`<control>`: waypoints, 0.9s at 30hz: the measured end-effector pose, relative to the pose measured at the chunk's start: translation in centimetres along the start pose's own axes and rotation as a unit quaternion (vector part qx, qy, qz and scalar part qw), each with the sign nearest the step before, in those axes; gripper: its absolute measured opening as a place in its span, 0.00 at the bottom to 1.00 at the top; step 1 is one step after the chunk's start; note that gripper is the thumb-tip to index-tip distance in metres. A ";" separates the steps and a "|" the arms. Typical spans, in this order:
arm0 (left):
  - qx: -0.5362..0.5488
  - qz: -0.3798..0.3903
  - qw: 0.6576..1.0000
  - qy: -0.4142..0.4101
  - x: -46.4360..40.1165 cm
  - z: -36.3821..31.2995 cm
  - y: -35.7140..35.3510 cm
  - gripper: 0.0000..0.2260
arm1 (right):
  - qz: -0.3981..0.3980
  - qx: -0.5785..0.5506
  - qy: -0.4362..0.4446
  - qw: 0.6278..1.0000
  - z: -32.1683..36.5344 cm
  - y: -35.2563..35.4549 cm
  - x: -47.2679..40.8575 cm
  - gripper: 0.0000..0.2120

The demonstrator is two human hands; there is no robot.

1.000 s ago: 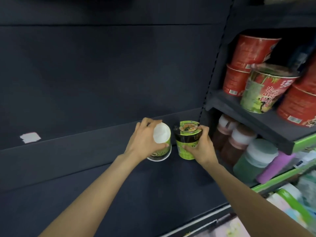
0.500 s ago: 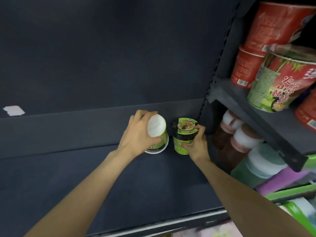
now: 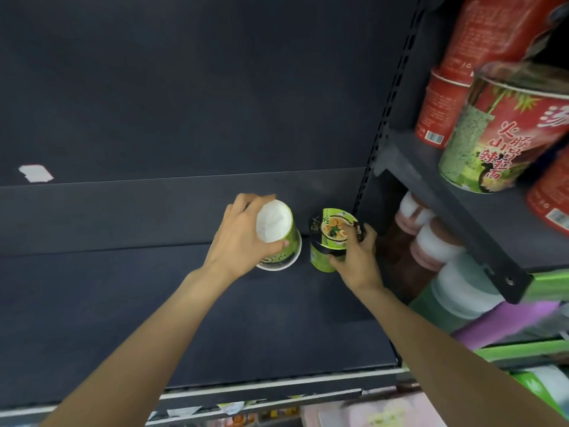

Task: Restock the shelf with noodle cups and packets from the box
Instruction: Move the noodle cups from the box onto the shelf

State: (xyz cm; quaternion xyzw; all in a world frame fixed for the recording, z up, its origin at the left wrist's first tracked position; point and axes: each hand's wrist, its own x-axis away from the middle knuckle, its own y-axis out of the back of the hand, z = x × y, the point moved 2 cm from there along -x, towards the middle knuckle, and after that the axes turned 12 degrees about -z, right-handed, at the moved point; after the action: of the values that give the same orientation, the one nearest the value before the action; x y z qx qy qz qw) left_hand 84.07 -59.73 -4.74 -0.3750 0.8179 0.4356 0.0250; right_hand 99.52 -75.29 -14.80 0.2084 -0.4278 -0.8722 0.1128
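Two green noodle cups stand side by side near the back right of a dark shelf (image 3: 154, 303). The left cup (image 3: 277, 229) is upside down, its white bottom facing up and its wide rim on the shelf; my left hand (image 3: 243, 241) grips it from the left. The right cup (image 3: 331, 238) is upright with a printed lid showing a bowl of noodles; my right hand (image 3: 357, 260) holds its right side, thumb at the front. The box is out of view.
A slotted upright post (image 3: 381, 134) bounds the shelf on the right. Beyond it, large red noodle bowls (image 3: 505, 131) sit on a higher shelf, with white-lidded jars (image 3: 431, 238) below. A white label scrap (image 3: 35, 173) sticks to the back panel.
Both hands and their cups have moved deeper onto the shelf toward the back right corner, and the view has shifted closer and to the right.
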 end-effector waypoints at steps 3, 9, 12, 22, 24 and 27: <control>0.004 -0.011 1.000 -0.004 0.0 -0.1 0.0 0.34 | -0.020 0.051 0.040 0.998 0.3 0.2 -0.9 0.33; 0.023 -0.024 0.999 -0.005 -0.1 -0.5 0.8 0.33 | 0.053 0.055 0.013 0.997 1.3 0.6 -2.2 0.33; 0.049 -0.044 0.998 0.002 -0.3 -0.9 1.4 0.32 | 0.006 -0.060 -0.003 0.998 2.7 2.3 -2.2 0.27; 0.177 -0.091 0.980 -0.007 -1.9 -3.0 2.6 0.30 | 0.142 -0.473 -0.188 0.849 7.2 6.5 -1.8 0.10; 0.183 -0.053 0.982 0.002 -2.6 -2.7 2.6 0.32 | 0.092 -0.491 -0.197 0.844 7.3 7.1 -2.3 0.07; 0.125 0.033 0.991 -0.017 -3.8 -1.5 1.9 0.38 | 0.021 -0.493 -0.190 0.849 7.2 8.0 -3.2 0.04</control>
State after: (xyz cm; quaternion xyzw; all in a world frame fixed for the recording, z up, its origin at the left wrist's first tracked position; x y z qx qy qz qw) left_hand 86.02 -57.96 -1.10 -0.3343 0.8773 0.3369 0.0711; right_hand 99.21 -73.89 -3.66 -0.0534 0.0405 -0.9885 0.1359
